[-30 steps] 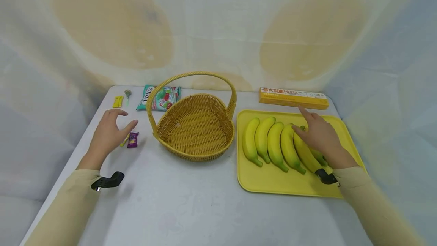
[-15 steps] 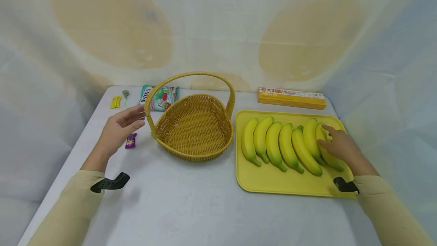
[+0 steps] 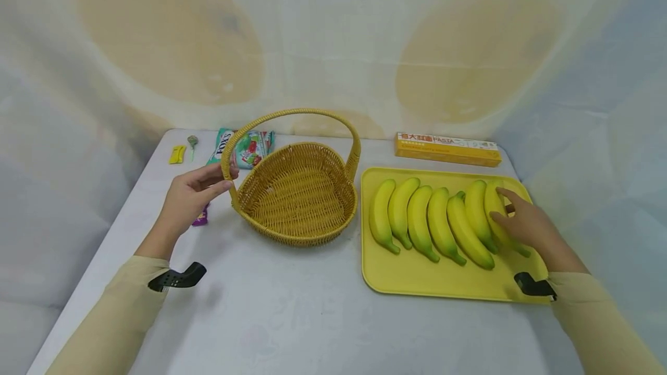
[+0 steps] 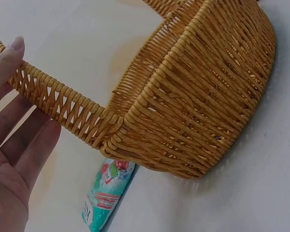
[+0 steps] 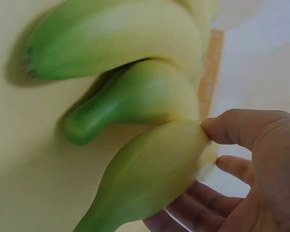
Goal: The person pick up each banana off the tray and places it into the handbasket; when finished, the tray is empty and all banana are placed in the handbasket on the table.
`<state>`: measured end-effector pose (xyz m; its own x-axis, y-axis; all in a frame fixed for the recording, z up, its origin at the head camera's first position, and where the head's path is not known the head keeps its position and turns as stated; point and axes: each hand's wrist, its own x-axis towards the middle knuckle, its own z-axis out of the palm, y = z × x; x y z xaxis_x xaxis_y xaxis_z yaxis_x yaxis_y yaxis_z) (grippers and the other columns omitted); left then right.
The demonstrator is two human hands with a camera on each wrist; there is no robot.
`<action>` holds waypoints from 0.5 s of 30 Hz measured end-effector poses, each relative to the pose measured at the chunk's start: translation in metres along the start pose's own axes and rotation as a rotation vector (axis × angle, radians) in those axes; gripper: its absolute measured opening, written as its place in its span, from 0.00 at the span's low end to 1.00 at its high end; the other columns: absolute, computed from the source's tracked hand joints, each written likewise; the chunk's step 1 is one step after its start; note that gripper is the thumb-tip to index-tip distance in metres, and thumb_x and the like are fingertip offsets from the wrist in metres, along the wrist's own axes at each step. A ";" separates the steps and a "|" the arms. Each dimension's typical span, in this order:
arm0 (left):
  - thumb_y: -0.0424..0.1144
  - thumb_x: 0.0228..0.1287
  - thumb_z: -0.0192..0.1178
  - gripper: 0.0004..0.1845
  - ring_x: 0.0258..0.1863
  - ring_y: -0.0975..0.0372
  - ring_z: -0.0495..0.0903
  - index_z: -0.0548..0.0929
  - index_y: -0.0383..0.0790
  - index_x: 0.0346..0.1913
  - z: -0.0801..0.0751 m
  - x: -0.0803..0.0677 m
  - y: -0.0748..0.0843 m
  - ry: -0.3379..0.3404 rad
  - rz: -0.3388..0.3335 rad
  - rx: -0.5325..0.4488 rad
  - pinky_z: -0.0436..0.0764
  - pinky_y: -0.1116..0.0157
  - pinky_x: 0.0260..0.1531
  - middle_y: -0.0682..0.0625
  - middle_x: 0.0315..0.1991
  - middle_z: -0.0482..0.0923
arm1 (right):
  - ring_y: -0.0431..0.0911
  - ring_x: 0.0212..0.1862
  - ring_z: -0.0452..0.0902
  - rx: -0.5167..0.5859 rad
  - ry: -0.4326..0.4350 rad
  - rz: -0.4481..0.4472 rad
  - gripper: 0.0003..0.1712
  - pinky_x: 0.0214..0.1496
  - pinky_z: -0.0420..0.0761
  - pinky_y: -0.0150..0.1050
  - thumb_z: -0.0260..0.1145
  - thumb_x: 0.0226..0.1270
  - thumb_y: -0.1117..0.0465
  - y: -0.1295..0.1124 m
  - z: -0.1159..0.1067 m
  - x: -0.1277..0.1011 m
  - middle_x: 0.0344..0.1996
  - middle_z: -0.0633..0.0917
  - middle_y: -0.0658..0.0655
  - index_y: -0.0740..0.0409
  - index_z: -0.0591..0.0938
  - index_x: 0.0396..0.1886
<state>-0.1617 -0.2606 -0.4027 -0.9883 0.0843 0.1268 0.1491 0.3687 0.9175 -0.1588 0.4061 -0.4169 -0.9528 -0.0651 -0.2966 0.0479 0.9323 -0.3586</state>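
Note:
A yellow wicker basket with a tall arched handle stands mid-table. My left hand holds the lower left side of that handle, thumb on the near side and fingers behind. On the yellow tray lies a row of several bananas. At the row's right end, my right hand grips the outermost banana. Its thumb lies on one side and its fingers curl around the other, with the banana resting on the tray.
A green candy bag lies behind the basket's handle. To the left are a yellow wrapped sweet, a lollipop and a partly covered purple sweet. A pasta box lies behind the tray.
My left hand has moved right onto the basket handle. My right hand has moved right, from above the bananas to the outermost one, and taken hold of it.

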 end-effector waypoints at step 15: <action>0.49 0.71 0.65 0.24 0.56 0.68 0.82 0.81 0.47 0.66 0.000 0.001 0.000 -0.016 0.005 0.015 0.79 0.76 0.54 0.51 0.57 0.85 | 0.66 0.55 0.80 0.075 -0.044 -0.239 0.42 0.47 0.83 0.58 0.58 0.79 0.44 -0.096 -0.014 -0.018 0.60 0.77 0.75 0.56 0.55 0.82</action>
<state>-0.1630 -0.2605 -0.4029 -0.9870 0.1006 0.1250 0.1543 0.3825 0.9110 -0.1502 0.3230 -0.3649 -0.9260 -0.2969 -0.2331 -0.1531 0.8598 -0.4871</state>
